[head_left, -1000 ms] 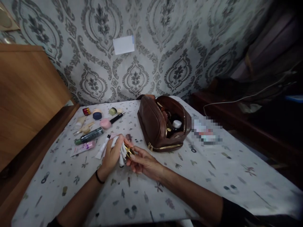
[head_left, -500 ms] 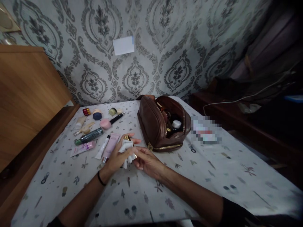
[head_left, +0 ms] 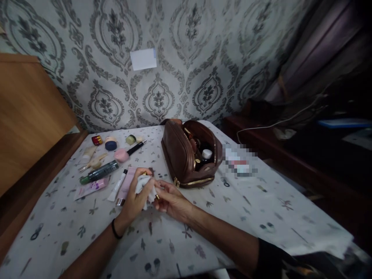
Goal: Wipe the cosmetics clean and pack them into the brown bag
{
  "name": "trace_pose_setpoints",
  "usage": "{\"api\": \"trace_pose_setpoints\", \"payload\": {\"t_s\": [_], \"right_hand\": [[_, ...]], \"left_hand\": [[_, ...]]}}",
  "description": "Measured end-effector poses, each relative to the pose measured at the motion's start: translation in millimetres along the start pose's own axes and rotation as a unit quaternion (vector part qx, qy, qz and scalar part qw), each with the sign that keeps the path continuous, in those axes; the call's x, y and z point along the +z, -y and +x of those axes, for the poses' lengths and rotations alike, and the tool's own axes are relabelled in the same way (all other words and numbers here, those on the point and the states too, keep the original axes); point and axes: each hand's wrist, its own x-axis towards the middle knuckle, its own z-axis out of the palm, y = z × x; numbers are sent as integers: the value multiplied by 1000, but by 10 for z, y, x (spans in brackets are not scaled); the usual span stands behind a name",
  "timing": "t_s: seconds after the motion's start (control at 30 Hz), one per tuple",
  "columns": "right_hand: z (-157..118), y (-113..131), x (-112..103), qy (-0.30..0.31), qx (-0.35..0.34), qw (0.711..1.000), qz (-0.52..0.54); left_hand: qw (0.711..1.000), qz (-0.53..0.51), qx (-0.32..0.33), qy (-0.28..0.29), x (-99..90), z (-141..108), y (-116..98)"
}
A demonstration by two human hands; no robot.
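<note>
My left hand (head_left: 131, 206) is closed round a crumpled white cloth (head_left: 142, 183), which wraps a small gold-coloured object (head_left: 157, 197). Fingers and cloth hide most of that object, so its kind does not show. From the other side, my right hand (head_left: 176, 203) pinches the object's near end, its fingertips against the cloth. Both hands are just above the patterned tablecloth. Beside my left hand lie a pink tube (head_left: 125, 186) and a slim white tube (head_left: 117, 186). Behind my right hand stands a brown toiletry bag (head_left: 177, 155), unzipped, with bottles and jars inside.
To the left lie a dark spray bottle (head_left: 101, 171), a small pink tube (head_left: 91, 188), a pink jar (head_left: 121, 155), a navy-lidded jar (head_left: 111, 144) and a red jar (head_left: 97, 140). A blurred-out item (head_left: 240, 161) is right of the bag. A wooden panel (head_left: 35, 120) borders the left.
The view has shifted slightly to the right, so everything appears further left. Both hands stay together on the cloth and the gold-coloured object, with a small shift of the fingers.
</note>
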Motion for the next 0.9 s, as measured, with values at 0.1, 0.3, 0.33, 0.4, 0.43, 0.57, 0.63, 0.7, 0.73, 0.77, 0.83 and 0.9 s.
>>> {"api": "trace_pose_setpoints", "payload": {"t_s": [0.1,0.3,0.33,0.4,0.43,0.57,0.63,0.7,0.73,0.77,0.83,0.9], "right_hand": [[1,-13,-2,15,9,1000,-3],[5,-2,4,10,-2,1000,9],[2,7,6,8,-4,1000,12],[-4,26,6,5,-7,1000,15],[-7,36,5,2,-8,1000,15],[-5,54,-17,0,-7,1000,25],[7,44,-32,-3,-13,999,32],[20,26,-45,-8,-23,999,22],[25,18,-50,-12,-24,1000,7],[26,12,-52,-20,-25,999,-13],[19,13,-49,-45,-30,997,-62],[4,34,-37,-77,-48,990,-108]], "left_hand": [[999,35,3,-40,-8,28,-44],[996,7,-57,-72,-38,44,-67],[994,-26,-80,-67,-35,38,-42],[984,-101,-138,-55,-19,24,24],[975,-135,-168,-47,-8,18,60],[964,-174,-202,4,22,4,165],[974,-155,-160,40,24,-2,170],[980,-144,-123,64,18,-11,136],[982,-136,-115,65,14,-17,108],[985,-121,-112,54,9,-23,75],[992,-69,-103,8,-3,-33,13],[995,-11,-85,-44,-18,-33,-24]]}}
